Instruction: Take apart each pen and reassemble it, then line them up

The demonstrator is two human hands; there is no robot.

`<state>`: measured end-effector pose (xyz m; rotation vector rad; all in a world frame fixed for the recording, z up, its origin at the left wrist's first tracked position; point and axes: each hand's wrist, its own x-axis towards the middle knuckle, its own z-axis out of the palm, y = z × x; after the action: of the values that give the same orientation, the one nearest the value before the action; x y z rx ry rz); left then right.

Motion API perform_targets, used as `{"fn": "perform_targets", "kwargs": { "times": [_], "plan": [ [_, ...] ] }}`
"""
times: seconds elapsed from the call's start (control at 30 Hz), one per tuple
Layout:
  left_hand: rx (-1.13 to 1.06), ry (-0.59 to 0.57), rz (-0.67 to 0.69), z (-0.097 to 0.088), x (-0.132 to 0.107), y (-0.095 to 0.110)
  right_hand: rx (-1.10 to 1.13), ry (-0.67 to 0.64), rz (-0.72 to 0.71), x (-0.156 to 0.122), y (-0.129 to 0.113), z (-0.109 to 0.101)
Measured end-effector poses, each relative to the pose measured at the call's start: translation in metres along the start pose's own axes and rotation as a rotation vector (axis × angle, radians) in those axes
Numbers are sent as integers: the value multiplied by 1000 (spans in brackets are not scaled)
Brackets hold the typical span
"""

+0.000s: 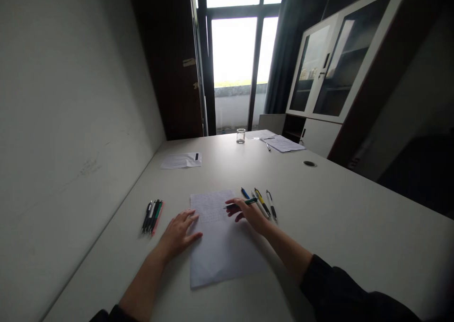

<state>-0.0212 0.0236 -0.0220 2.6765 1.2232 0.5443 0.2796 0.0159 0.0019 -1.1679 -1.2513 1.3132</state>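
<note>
White paper (220, 260) is laid on the bench (336, 218), L edge touched by L hand (179, 232), fingers spread; green pen (251, 201) is gripped by R hand (252, 214) over its upper half. More pens (152, 212) lined up either side, glass (240, 136) set way back.

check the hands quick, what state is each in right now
Left hand: open, palm down at the paper's left edge.
Right hand: holding a green-and-black pen over the paper.

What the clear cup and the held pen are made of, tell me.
Clear cup: probably glass, smooth-looking, judging by its see-through walls, though plastic is possible. Held pen: likely plastic, from its dark green barrel; finish too small to judge.
</note>
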Motion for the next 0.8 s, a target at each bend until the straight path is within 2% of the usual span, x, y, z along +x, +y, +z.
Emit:
{"fn": "perform_targets", "kwargs": {
  "times": [0.1,0.27,0.4,0.8],
  "plan": [
    [8,-11,-15,0,0,0,-101,-23,-10,6,3,4],
    [19,-31,-31,0,1,2,-335,50,-29,9,17,7],
    [32,-48,-58,-2,1,4,-387,71,9,9,24,8],
    [19,-15,-57,2,0,1,-391,89,-2,8,21,11]
  ]
}}
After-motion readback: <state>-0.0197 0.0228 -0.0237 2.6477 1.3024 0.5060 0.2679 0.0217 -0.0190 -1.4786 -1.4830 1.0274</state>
